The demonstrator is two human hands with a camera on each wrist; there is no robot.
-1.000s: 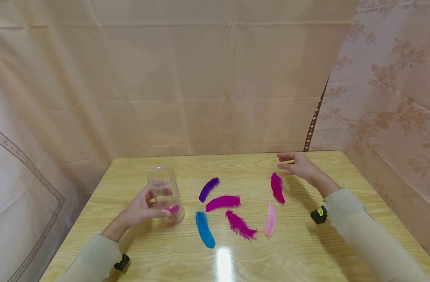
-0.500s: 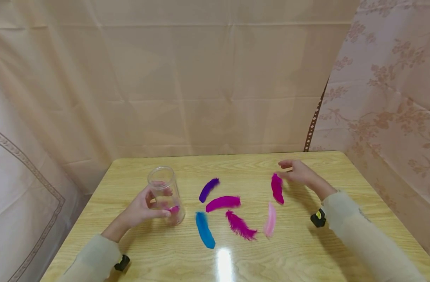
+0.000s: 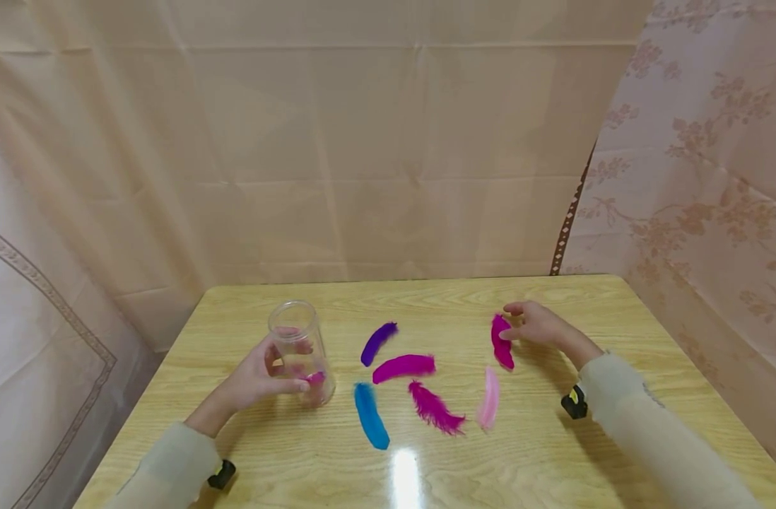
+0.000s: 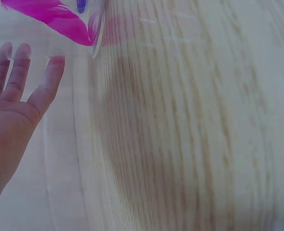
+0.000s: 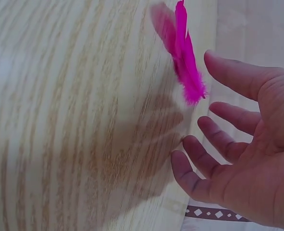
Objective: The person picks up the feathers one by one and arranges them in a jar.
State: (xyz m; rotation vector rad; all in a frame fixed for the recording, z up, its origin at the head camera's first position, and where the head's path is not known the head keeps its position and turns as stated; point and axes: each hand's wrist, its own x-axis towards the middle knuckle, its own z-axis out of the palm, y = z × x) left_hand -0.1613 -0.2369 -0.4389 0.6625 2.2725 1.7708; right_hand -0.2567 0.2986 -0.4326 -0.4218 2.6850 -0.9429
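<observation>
My left hand point(image 3: 261, 371) is wrapped around a clear plastic jar point(image 3: 312, 322) that stands upright at the left of the table. Low inside it shows a bit of magenta feather point(image 3: 314, 378); the left wrist view has the pink feather point(image 4: 57, 19) large through the wall, with fingertips point(image 4: 21, 50) against the plastic. At the right, my right hand point(image 3: 537, 325) is beside a magenta feather point(image 3: 502, 353), its thumb overlapping it in the head view. In the right wrist view that feather point(image 5: 185, 57) lies ahead of the thumb, and the loosely bent fingers point(image 5: 223, 139) hold nothing.
Between the hands lie a purple feather point(image 3: 378, 344), a blue feather point(image 3: 370, 417), a long magenta feather point(image 3: 403, 367), a frayed magenta feather point(image 3: 435, 408) and a pale pink feather point(image 3: 489, 399). Curtains point(image 3: 394, 141) hang behind the wooden table point(image 3: 337, 466) and at its sides.
My right hand has come down and toward me, from beyond the far tip of the right magenta feather to beside its middle. The left hand and jar stay in place.
</observation>
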